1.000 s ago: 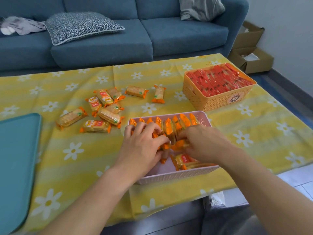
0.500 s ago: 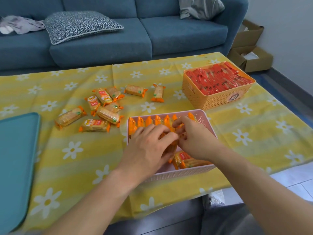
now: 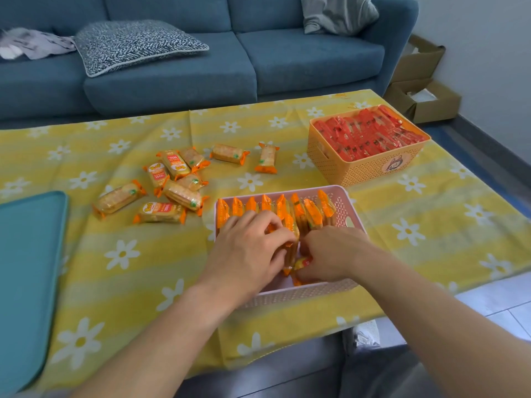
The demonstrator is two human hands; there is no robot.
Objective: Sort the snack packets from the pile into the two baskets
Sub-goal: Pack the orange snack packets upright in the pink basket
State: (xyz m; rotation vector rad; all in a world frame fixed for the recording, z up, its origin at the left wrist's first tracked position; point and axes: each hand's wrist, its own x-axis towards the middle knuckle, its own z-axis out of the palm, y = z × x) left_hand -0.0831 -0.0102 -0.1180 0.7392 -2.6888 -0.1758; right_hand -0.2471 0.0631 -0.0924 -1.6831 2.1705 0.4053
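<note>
A pink basket [image 3: 343, 201] near the table's front edge holds a row of upright orange cracker packets [image 3: 311, 215]. My left hand [image 3: 247, 251] lies over the standing packets, its fingers curled against them. My right hand [image 3: 330, 254] is lower in the basket, fingers curled round an orange packet [image 3: 301, 264] lying at the bottom. A loose pile of orange cracker packets [image 3: 172, 182] lies on the yellow cloth to the left of the basket. An orange basket [image 3: 367, 168] at the back right is full of red packets [image 3: 365, 133].
A teal tray [image 3: 26, 268] covers the table's left edge. Two single packets [image 3: 265, 158] lie apart behind the pink basket. A blue sofa [image 3: 186, 67] with a patterned cushion stands behind the table; cardboard boxes [image 3: 422, 96] sit on the floor at right.
My right hand has dropped from the upright row toward the near end of the pink basket and now holds a lying packet. My left hand stays on the row.
</note>
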